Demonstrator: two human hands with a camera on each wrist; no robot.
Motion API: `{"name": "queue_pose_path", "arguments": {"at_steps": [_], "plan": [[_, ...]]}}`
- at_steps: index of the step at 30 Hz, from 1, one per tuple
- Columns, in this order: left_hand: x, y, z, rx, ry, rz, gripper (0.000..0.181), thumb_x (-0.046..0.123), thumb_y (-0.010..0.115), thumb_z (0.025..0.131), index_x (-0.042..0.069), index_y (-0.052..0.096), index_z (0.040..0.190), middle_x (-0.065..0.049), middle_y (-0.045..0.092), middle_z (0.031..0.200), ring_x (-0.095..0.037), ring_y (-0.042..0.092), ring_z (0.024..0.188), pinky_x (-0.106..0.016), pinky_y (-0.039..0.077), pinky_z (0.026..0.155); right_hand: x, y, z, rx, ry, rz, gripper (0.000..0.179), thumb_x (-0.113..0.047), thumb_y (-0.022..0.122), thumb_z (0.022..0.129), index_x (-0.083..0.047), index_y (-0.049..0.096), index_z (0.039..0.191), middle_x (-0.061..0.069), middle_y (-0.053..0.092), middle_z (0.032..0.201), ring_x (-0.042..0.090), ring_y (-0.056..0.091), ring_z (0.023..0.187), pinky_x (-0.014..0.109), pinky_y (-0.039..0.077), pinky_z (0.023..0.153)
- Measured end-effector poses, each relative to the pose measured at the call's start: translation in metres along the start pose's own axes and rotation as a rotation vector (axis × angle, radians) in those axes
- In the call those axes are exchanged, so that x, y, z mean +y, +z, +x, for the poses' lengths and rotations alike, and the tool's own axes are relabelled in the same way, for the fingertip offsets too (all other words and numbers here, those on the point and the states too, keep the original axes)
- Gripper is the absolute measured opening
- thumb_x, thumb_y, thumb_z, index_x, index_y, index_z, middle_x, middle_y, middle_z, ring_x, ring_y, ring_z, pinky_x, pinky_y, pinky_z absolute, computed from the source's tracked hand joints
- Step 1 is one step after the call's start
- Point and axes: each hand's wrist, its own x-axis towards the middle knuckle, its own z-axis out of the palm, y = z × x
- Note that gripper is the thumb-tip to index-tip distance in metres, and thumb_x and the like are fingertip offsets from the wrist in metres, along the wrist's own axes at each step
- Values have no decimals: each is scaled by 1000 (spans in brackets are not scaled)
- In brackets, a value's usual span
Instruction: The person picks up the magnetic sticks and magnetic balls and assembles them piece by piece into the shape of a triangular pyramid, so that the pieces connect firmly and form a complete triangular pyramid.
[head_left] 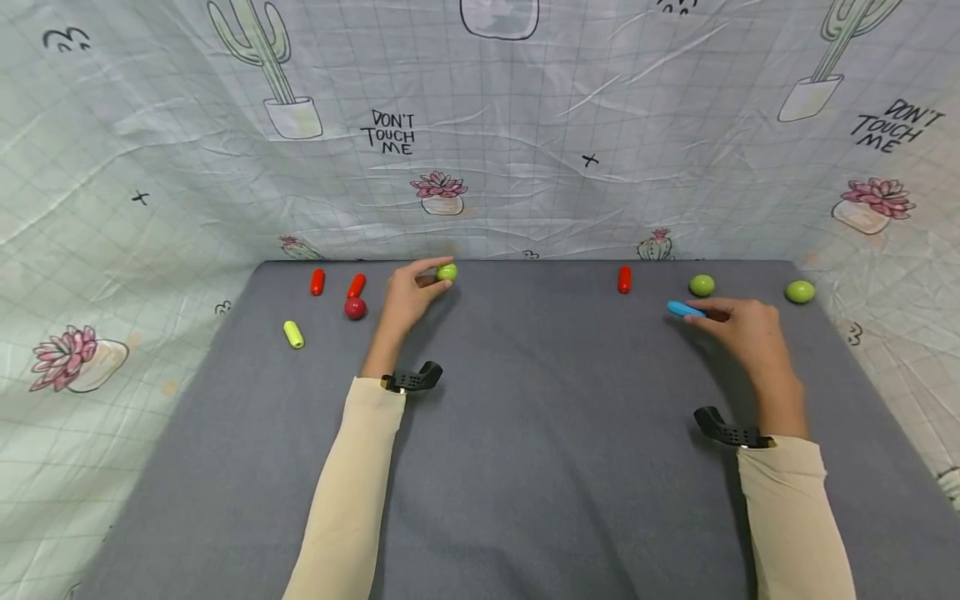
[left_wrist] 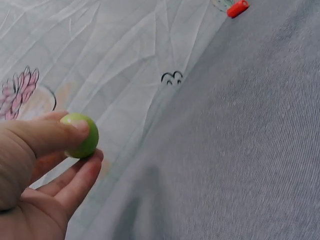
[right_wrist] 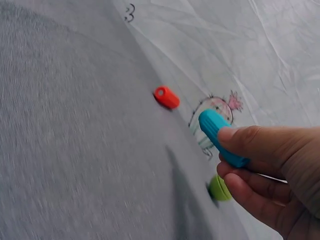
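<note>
In the head view, my left hand [head_left: 411, 296] pinches a small green ball [head_left: 447, 272] between thumb and fingers near the far edge. The left wrist view shows that ball [left_wrist: 84, 136] held above the cloth. My right hand [head_left: 742, 329] pinches a blue ribbed cylinder [head_left: 686, 309], clear of the surface. Its ridges show on the blue cylinder [right_wrist: 220, 135] in the right wrist view. Close by lie a red cylinder [head_left: 625, 280] and a green ball [head_left: 702, 286]; that red cylinder [right_wrist: 167, 98] has a hole in its end.
Left of my left hand lie a red ball [head_left: 356, 308], two red cylinders [head_left: 318, 282] and a yellow cylinder [head_left: 293, 334]. Another green ball [head_left: 800, 292] sits at the far right corner. A patterned curtain [head_left: 510, 125] rises behind the grey cloth surface [head_left: 525, 417].
</note>
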Motion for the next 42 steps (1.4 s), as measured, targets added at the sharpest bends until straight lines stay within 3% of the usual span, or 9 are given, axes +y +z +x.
{"name": "queue_pose_path", "arguments": {"at_steps": [7,17,25,33,42], "plan": [[10,11,0,-35,55,-54,33,14,75,94,9,73,127,-10,63,137,-29,69,113,-42,57,93,-15,10,10,-12,-53,38,30,-20,83,87,-6,79,114,18,76,91,20,57,73,25,38,55],[18,25,-3,-100,114,-125,29,16,75,94,6,75,122,-11,67,130,-28,64,121,-42,54,99,-33,19,16,-33,-105,51,28,-19,83,88,-6,79,112,16,77,94,27,68,81,22,45,61],[25,31,0,-131,95,-124,37,3,73,93,3,68,129,-14,62,135,-28,63,124,-30,54,97,-41,25,21,-51,-129,55,27,-16,80,90,-3,78,114,19,76,96,28,69,80,41,52,69],[28,39,-2,-136,112,-95,36,-1,74,91,-1,66,127,-16,61,132,-27,62,126,-29,53,98,-47,31,23,-62,-141,65,27,-14,80,90,-1,77,113,20,76,98,27,69,80,35,53,67],[25,52,-4,-144,130,-24,42,5,76,90,-1,65,130,-15,67,128,-26,65,118,-29,55,95,-56,36,25,-114,-120,53,30,-18,78,92,-1,76,117,21,74,104,29,66,83,49,55,74]]}}
